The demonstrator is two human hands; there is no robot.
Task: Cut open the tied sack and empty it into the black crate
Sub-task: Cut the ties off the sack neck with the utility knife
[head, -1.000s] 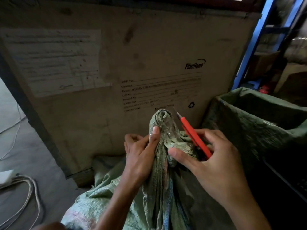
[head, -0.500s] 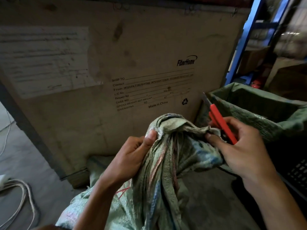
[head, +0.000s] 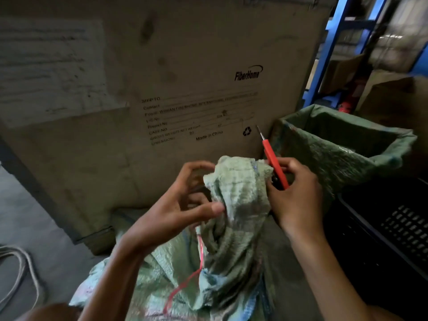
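Observation:
A green woven sack [head: 234, 228] stands in front of me, its gathered neck bunched up between my hands. My left hand [head: 176, 205] pinches the sack's neck from the left with thumb and fingers. A loose red string [head: 185, 281] hangs down the sack's front. My right hand [head: 294, 193] is on the right side of the neck and holds a red utility knife [head: 274, 163], blade pointing up and away. The black crate [head: 393, 232] sits low at the right, with perforated walls.
A large "FiberHome" cardboard box [head: 173, 77] stands close behind the sack. An open green sack-lined bin [head: 342, 144] is right of it, beside a blue rack [head: 328, 49] with cartons. Grey cables [head: 20, 269] lie on the floor at left.
The neck of the sack has loosened and spread between my hands, and a red string now hangs free. My right hand with the knife moved to the right side of the neck.

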